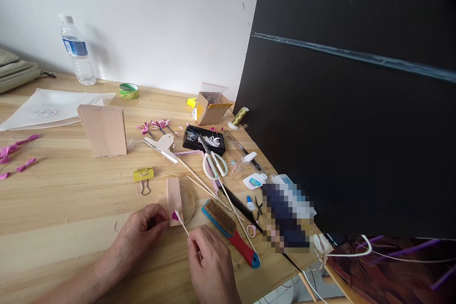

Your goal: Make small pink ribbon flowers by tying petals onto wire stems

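Observation:
My left hand (pixel 147 225) is closed in a pinch on a thin stem or edge of a small purple petal (pixel 174 216). My right hand (pixel 210 256) grips a thin cotton swab (pixel 183 223), its white tip touching or just over the petal. Beneath them, a narrow wooden block (pixel 174 190) lies across a round wooden disc (pixel 190 203). To the right of the right hand is a brush (pixel 223 218) with brown bristles and a red and blue handle. A yellow binder clip (pixel 143 175) sits beyond the left hand.
Scissors (pixel 213 164) rest on a black tray (pixel 188 140) of small parts. Nearby are a metal clip (pixel 162 146), a glue bottle (pixel 255 181), a black comb (pixel 237 202) and thin sticks. An upright wooden block (pixel 105 130) and water bottle (pixel 80 57) stand left. A black panel (pixel 338 128) rises right.

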Action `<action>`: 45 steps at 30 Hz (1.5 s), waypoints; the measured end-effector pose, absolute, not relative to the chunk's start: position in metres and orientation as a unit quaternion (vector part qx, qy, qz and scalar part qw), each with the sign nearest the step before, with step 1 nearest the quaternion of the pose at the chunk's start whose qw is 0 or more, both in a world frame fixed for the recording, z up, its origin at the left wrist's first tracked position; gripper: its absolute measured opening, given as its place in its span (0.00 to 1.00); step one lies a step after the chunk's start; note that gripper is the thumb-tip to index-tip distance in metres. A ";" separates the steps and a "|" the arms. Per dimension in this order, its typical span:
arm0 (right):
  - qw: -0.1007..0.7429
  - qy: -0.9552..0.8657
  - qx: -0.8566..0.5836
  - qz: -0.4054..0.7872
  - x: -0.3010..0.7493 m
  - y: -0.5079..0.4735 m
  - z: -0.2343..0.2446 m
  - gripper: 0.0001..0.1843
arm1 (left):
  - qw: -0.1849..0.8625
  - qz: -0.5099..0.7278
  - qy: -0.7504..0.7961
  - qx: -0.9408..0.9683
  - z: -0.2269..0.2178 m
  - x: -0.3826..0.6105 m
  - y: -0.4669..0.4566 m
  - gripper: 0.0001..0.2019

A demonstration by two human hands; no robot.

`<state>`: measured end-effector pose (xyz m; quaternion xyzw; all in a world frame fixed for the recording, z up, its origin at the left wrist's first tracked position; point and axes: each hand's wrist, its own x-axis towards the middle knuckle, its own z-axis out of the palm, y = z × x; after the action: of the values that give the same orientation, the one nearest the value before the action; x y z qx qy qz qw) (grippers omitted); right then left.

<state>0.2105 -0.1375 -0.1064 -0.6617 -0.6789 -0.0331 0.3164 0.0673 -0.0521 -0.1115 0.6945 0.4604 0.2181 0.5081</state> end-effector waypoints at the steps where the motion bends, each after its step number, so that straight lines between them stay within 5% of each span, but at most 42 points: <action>1: 0.317 -0.681 -0.659 -0.037 0.209 -0.138 -0.107 0.14 | 0.507 0.221 0.460 0.694 -0.111 0.068 -0.052 0.07; 20: 0.315 -0.661 -0.676 -0.088 0.211 -0.135 -0.114 0.15 | 0.478 0.203 0.464 0.717 -0.107 0.067 -0.054 0.08; 45: 0.362 -0.620 -0.694 -0.058 0.220 -0.137 -0.116 0.14 | 0.164 0.090 0.353 0.917 -0.087 0.057 -0.052 0.15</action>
<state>0.2198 -0.1369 -0.1163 -0.6938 -0.6196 -0.0584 0.3623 0.0567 -0.0517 -0.0869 0.9165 0.3535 0.0904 0.1638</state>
